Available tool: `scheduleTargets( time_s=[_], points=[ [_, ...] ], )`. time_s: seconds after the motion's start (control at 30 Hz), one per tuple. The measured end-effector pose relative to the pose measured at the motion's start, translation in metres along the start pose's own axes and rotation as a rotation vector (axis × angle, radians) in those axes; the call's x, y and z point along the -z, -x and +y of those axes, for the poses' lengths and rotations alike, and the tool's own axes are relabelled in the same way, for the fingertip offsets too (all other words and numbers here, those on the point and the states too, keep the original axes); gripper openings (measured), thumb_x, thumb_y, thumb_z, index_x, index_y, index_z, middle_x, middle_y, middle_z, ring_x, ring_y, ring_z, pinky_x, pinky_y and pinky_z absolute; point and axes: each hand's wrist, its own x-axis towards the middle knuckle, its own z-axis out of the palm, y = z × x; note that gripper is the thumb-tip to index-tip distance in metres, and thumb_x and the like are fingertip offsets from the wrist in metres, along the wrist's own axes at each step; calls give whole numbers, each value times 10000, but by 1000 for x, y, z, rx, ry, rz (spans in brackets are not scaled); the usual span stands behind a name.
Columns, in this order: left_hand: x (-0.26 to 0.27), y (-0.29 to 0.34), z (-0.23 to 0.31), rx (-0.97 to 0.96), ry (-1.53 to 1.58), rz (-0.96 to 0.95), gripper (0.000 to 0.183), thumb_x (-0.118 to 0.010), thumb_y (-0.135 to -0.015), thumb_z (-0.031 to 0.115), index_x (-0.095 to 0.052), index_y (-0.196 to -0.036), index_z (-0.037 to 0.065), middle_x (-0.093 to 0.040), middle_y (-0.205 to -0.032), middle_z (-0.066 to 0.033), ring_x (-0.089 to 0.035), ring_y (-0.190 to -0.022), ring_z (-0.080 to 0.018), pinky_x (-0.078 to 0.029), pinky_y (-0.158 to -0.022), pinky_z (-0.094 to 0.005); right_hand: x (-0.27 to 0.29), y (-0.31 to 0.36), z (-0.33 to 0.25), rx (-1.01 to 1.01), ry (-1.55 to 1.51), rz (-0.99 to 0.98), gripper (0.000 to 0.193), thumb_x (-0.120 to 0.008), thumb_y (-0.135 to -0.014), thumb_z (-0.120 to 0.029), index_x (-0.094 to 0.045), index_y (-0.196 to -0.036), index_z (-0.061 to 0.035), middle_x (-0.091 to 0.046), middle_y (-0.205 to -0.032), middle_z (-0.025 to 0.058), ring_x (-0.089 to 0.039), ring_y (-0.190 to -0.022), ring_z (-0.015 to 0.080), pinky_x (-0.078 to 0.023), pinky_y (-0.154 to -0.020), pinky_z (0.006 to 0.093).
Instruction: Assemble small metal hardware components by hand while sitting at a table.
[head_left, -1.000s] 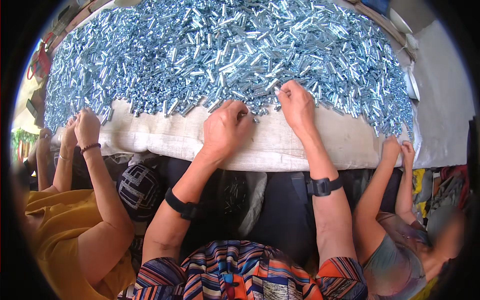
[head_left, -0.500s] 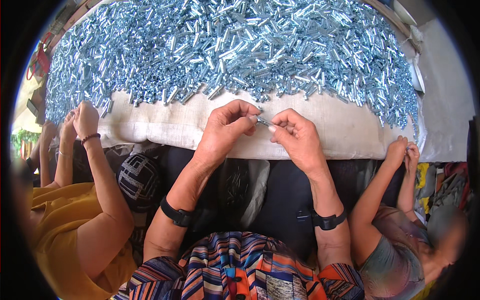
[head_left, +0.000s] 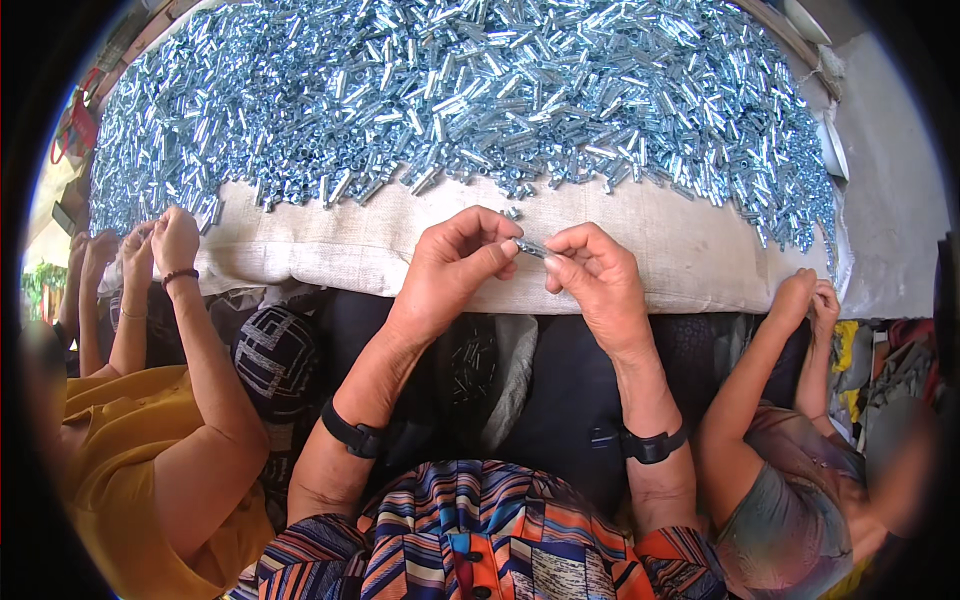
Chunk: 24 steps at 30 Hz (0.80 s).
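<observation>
A small shiny metal sleeve (head_left: 531, 248) is pinched between my two hands, just above the near edge of the pale cloth (head_left: 330, 242). My left hand (head_left: 450, 268) has its thumb and index finger closed on the sleeve's left end. On the other end, the fingertips of my right hand (head_left: 603, 290) are pressed together. Fingertips cover both ends of the sleeve. Just beyond my left fingertips, a tiny metal piece (head_left: 512, 213) lies on the cloth. Past it spreads a wide heap of bluish metal sleeves and short rings (head_left: 480, 100).
At the left, a person in a mustard top (head_left: 170, 470) works with raised hands at the cloth's edge. Another person's hands (head_left: 805, 300) are at the right edge. More hands show at the far left. A dark patterned cap (head_left: 275, 362) is below the cloth.
My hands have shifted very slightly, and the sleeve between them has tilted a little. Both hands keep their pinch on it.
</observation>
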Motion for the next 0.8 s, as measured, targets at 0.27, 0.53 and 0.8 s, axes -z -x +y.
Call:
scheduleTargets(
  time_s=[0.27,0.53,0.8],
  points=[
    [-12,0,-14,-81,-272,39,92,-623,-866,40,-643,-951,12,-618,-842,-16,-589,-738,-109,-472,-663,-252,0,8,8,11,79,85,75,-619,-905,-36,-555,-933,-9,-568,-725,-4,-532,-657,42,-433,-566,215],
    [-23,6,-16,-425,-1023,73,127,-659,-751,-14,-641,-870,28,-562,-794,-117,-602,-709,-279,-484,-626,-352,-11,10,12,350,830,155,175,-662,-833,-42,-488,-852,-26,-572,-743,150,-590,-658,347,-465,-567,416],
    [11,-20,5,-397,-990,305,67,-644,-818,30,-651,-877,0,-602,-782,-113,-618,-686,-225,-477,-635,-325,-11,0,4,207,802,94,171,-673,-824,-63,-510,-851,-18,-588,-699,163,-601,-633,356,-467,-565,410]
  ],
)
